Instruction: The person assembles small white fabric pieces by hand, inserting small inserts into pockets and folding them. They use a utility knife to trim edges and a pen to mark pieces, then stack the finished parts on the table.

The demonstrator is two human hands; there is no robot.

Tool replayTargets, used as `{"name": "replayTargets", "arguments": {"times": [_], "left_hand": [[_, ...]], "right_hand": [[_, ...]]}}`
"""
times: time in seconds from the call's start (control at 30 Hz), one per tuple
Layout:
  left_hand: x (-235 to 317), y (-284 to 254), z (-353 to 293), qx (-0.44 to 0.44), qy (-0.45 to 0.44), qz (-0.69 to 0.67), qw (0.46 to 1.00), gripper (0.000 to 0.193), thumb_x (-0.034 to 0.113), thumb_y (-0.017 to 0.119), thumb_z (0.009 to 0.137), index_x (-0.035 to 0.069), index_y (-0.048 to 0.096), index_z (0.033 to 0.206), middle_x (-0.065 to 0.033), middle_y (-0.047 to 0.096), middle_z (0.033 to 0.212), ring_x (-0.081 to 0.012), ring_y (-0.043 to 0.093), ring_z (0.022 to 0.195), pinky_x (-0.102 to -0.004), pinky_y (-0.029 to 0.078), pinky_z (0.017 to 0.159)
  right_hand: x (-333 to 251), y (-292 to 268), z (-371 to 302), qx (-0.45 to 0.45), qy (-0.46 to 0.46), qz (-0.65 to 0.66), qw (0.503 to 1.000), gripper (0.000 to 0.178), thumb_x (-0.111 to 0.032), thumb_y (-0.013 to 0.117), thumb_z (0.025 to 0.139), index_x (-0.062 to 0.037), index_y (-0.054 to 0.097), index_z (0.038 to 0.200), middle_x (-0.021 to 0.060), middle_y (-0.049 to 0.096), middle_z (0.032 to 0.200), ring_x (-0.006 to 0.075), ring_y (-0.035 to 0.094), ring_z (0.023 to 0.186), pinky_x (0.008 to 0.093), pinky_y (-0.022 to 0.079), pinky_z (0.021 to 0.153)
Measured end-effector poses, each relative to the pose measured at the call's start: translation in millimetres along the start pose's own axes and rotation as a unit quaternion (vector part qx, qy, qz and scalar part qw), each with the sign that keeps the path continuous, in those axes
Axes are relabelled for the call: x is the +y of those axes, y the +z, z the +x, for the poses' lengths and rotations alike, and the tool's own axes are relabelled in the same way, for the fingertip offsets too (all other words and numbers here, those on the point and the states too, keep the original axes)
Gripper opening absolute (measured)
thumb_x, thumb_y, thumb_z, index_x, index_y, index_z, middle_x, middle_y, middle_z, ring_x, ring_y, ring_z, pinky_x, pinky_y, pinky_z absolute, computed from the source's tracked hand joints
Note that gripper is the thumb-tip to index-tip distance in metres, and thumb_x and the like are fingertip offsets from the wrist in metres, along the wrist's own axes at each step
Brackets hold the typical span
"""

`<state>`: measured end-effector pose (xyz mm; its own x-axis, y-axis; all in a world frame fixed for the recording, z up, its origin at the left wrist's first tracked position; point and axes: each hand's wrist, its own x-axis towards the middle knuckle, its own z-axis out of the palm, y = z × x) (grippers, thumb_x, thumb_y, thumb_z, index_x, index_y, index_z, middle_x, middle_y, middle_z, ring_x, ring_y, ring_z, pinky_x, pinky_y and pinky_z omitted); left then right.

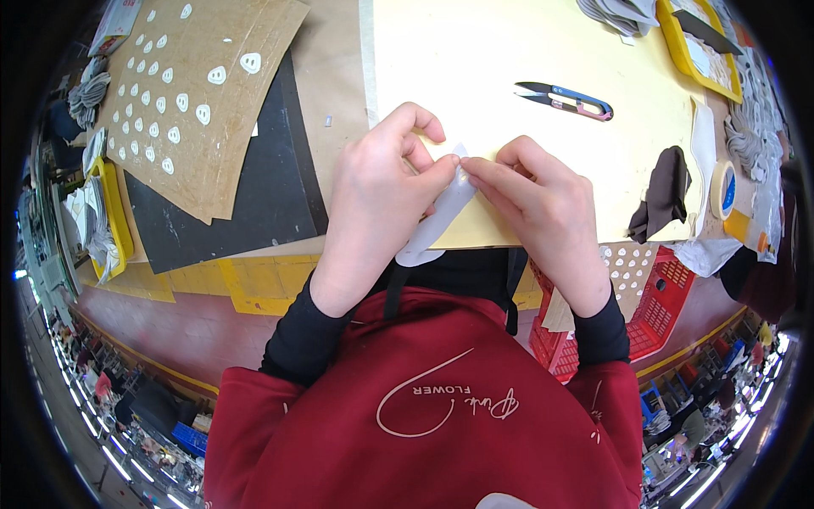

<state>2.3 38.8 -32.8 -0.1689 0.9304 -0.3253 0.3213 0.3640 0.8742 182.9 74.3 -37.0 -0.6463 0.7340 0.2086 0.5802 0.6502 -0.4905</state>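
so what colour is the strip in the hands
Whitish; the strip shows best in the head view.

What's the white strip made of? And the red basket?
White strip: perhaps thin plastic, paper or fabric; it looks smooth and flat, but I can't tell which.
Red basket: probably hard plastic, smooth, with neat holes through its walls.

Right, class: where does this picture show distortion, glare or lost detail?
Head view: a yellow floor stripe curves, corners go black; head view: the pale work surface nearly washes out; head view: background lights glare, detail there is unclear; head view: left hand and right hand look fairly sharp.
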Motion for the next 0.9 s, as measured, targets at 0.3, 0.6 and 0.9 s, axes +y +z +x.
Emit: {"name": "replayTargets", "arguments": {"times": [0.3, 0.6, 0.9], "left_hand": [[0.4, -8.3, 2.6, -0.067, -0.025, -0.043, 0.996, 0.027, 0.003, 0.069, 0.085, 0.004, 0.062, 0.111, 0.0025, 0.052, 0.058, -0.0025, 0.054, 0.048, -0.0192, 0.04, 0.044], [10.8, -29.8, 15.0, -0.121, 0.336, 0.296, 0.886, 0.034, 0.002, 0.071, 0.075, 0.007, 0.066, 0.108, -0.0095, 0.055, 0.113, -0.0295, 0.053, 0.109, -0.0389, 0.047, 0.092], [9.2, -27.2, 29.6, -0.192, 0.363, 0.28, 0.868, 0.027, 0.001, 0.07, 0.073, 0.004, 0.059, 0.097, -0.0085, 0.056, 0.108, -0.0291, 0.053, 0.108, -0.0387, 0.046, 0.091]], "right_hand": [[10.6, 9.2, -5.6, 0.02, -0.045, 0.013, 0.999, 0.03, -0.007, 0.071, 0.074, -0.011, 0.07, 0.104, 0.0004, 0.054, 0.082, 0.014, 0.057, 0.065, 0.0269, 0.047, 0.054], [-23.0, 19.4, -27.8, 0.161, 0.195, 0.173, 0.952, 0.026, -0.001, 0.073, 0.081, -0.003, 0.069, 0.107, 0.0071, 0.059, 0.09, 0.0159, 0.057, 0.067, 0.0284, 0.047, 0.058], [-34.9, 17.1, -22.3, 0.104, 0.208, 0.135, 0.963, 0.028, -0.005, 0.074, 0.081, -0.0032, 0.068, 0.108, 0.0072, 0.055, 0.097, 0.0193, 0.056, 0.079, 0.0321, 0.047, 0.065]]}}
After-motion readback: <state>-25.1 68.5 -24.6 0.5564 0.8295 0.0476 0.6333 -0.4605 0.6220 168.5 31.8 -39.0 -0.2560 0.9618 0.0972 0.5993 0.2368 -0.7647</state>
